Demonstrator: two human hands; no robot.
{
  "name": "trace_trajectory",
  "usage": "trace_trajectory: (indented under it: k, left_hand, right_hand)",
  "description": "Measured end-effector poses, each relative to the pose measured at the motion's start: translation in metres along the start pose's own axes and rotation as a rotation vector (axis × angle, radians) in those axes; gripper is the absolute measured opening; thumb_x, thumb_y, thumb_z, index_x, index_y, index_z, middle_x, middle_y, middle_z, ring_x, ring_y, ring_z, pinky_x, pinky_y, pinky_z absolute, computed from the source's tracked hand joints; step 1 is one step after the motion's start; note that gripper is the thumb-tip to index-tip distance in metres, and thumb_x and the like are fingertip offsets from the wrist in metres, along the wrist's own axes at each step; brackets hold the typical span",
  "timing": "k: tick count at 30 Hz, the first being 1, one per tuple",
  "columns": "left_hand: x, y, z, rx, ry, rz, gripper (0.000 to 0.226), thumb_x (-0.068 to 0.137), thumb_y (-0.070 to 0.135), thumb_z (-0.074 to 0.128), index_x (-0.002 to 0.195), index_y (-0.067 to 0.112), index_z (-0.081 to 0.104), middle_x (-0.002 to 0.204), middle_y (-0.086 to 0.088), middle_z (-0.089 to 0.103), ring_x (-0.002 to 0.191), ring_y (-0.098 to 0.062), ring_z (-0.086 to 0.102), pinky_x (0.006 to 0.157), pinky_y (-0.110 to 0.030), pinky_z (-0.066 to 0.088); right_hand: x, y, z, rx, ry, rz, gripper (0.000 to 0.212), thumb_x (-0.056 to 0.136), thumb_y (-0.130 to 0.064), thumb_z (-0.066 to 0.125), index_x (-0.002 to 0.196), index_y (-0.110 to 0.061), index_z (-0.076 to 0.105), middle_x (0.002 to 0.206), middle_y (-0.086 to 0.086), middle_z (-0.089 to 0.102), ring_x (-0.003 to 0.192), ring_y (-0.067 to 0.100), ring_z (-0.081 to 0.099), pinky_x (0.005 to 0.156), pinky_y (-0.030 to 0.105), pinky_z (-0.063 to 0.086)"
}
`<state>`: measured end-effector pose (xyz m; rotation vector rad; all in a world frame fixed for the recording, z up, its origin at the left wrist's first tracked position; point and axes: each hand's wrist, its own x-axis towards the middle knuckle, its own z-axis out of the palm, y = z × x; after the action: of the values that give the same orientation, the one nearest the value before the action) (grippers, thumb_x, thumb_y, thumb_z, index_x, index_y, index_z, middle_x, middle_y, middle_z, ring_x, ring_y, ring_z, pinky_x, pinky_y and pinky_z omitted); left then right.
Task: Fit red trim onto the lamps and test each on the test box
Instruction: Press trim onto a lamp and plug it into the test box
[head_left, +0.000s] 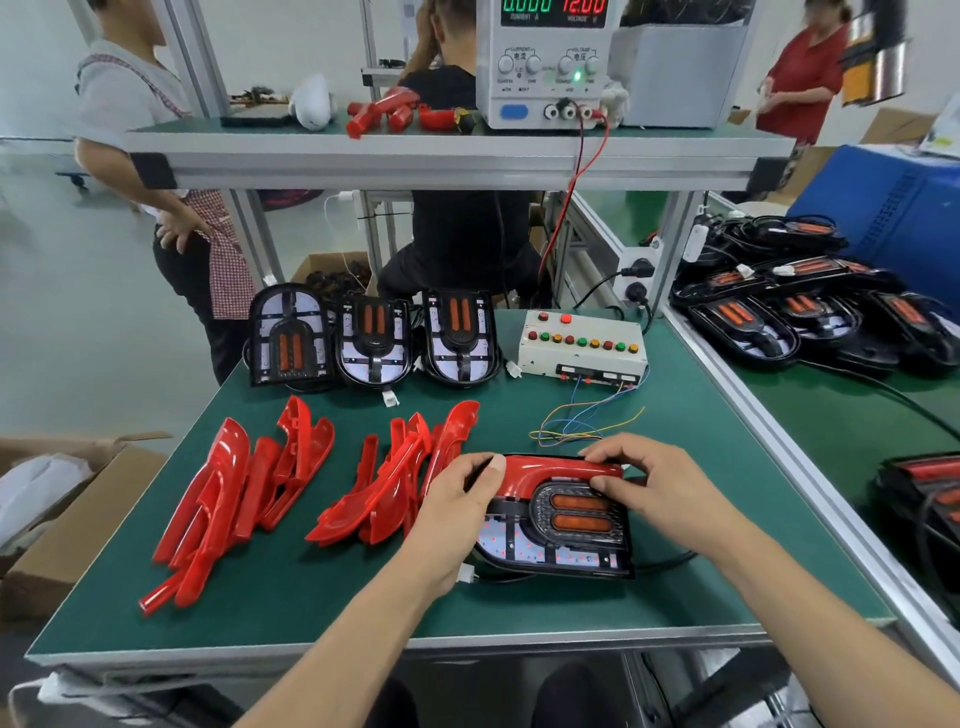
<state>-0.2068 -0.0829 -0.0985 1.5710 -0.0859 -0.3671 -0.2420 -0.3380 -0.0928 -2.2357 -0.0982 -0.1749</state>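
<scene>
On the green bench top, near its front edge, lies a lamp with a red trim sitting along its upper edge. The left hand grips the trim's left end, thumb pressed on top. The right hand curls its fingers over the trim's right end, thumb against the lamp face. To the left, two heaps of loose red trim pieces are spread on the mat. Behind them three untrimmed lamps stand in a row at the far edge, and beside those sits the white test box with its coloured buttons, thin wires trailing toward the lamp. A power supply rests on the upper shelf.
</scene>
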Motion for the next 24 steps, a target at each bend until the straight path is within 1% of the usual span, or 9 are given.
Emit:
trace_trajectory:
  k: [1, 4, 7, 10, 13, 16, 18, 21, 24]
  left_hand:
    - [0.0, 0.001, -0.001, -0.024, -0.018, -0.012, 0.024, 0.103, 0.04, 0.056, 0.117, 0.026, 0.069, 0.116, 0.008, 0.073, 0.113, -0.006, 0.064, 0.093, -0.019, 0.044]
    - [0.002, 0.004, -0.001, -0.109, -0.053, -0.05, 0.026, 0.104, 0.04, 0.055, 0.107, 0.023, 0.075, 0.108, -0.001, 0.077, 0.101, -0.011, 0.071, 0.091, -0.026, 0.049]
    - [0.004, 0.003, -0.003, -0.114, -0.046, -0.05, 0.028, 0.105, 0.04, 0.052, 0.104, 0.026, 0.076, 0.107, -0.003, 0.077, 0.102, -0.017, 0.072, 0.095, -0.032, 0.053]
    - [0.005, -0.001, -0.004, -0.094, -0.045, -0.039, 0.026, 0.105, 0.039, 0.054, 0.102, 0.027, 0.077, 0.107, -0.005, 0.077, 0.103, -0.021, 0.071, 0.097, -0.035, 0.054]
    - [0.006, -0.004, -0.004, -0.078, -0.045, -0.009, 0.026, 0.105, 0.04, 0.054, 0.105, 0.027, 0.076, 0.112, -0.004, 0.075, 0.112, -0.024, 0.068, 0.106, -0.042, 0.05]
    - [0.006, -0.006, -0.005, -0.056, -0.052, 0.025, 0.024, 0.104, 0.04, 0.055, 0.114, 0.026, 0.073, 0.115, 0.0, 0.074, 0.114, -0.021, 0.068, 0.109, -0.045, 0.049]
    - [0.006, -0.007, -0.006, -0.045, -0.052, 0.046, 0.022, 0.103, 0.038, 0.058, 0.115, 0.026, 0.072, 0.114, 0.001, 0.075, 0.112, -0.02, 0.069, 0.108, -0.045, 0.05]
    - [0.006, -0.007, -0.005, -0.082, -0.041, 0.055, 0.017, 0.102, 0.03, 0.062, 0.112, 0.024, 0.073, 0.109, -0.001, 0.077, 0.106, -0.021, 0.071, 0.103, -0.041, 0.053]
    - [0.007, -0.007, -0.005, -0.125, -0.027, 0.034, 0.013, 0.1, 0.026, 0.065, 0.107, 0.025, 0.075, 0.106, -0.001, 0.078, 0.1, -0.018, 0.073, 0.09, -0.031, 0.057]
  right_hand:
    - [-0.001, 0.0, 0.0, 0.007, -0.001, 0.004, 0.03, 0.088, -0.019, 0.079, 0.098, -0.046, 0.069, 0.107, -0.024, 0.072, 0.102, -0.003, 0.065, 0.083, 0.004, 0.041]
    - [-0.002, -0.002, 0.001, 0.019, 0.006, 0.011, 0.031, 0.089, -0.019, 0.079, 0.098, -0.046, 0.069, 0.107, -0.024, 0.072, 0.102, -0.004, 0.064, 0.084, 0.003, 0.041]
    - [-0.002, -0.003, 0.002, 0.037, 0.012, 0.007, 0.032, 0.09, -0.019, 0.078, 0.099, -0.048, 0.069, 0.107, -0.024, 0.072, 0.102, -0.004, 0.065, 0.085, 0.005, 0.043]
    - [-0.001, -0.004, 0.002, 0.04, 0.007, 0.023, 0.028, 0.091, -0.022, 0.076, 0.101, -0.047, 0.069, 0.104, -0.023, 0.073, 0.1, -0.002, 0.066, 0.086, 0.017, 0.05]
    - [0.001, -0.003, 0.002, 0.033, 0.004, 0.029, 0.026, 0.091, -0.023, 0.076, 0.101, -0.046, 0.069, 0.101, -0.022, 0.073, 0.096, -0.002, 0.066, 0.083, 0.02, 0.047]
    - [0.002, -0.005, 0.003, 0.017, 0.011, 0.025, 0.026, 0.091, -0.023, 0.077, 0.1, -0.046, 0.069, 0.099, -0.022, 0.073, 0.094, -0.001, 0.066, 0.08, 0.015, 0.046]
    - [0.002, -0.006, 0.005, 0.013, 0.013, 0.025, 0.027, 0.091, -0.023, 0.077, 0.099, -0.048, 0.069, 0.099, -0.023, 0.073, 0.093, -0.002, 0.065, 0.077, 0.008, 0.045]
    - [0.001, -0.008, 0.005, 0.016, 0.012, 0.019, 0.029, 0.089, -0.021, 0.079, 0.098, -0.048, 0.07, 0.099, -0.023, 0.073, 0.094, -0.002, 0.065, 0.08, 0.005, 0.044]
    - [-0.001, -0.01, 0.004, 0.015, 0.006, 0.014, 0.032, 0.088, -0.019, 0.08, 0.098, -0.047, 0.07, 0.102, -0.024, 0.072, 0.097, -0.003, 0.064, 0.082, 0.004, 0.042]
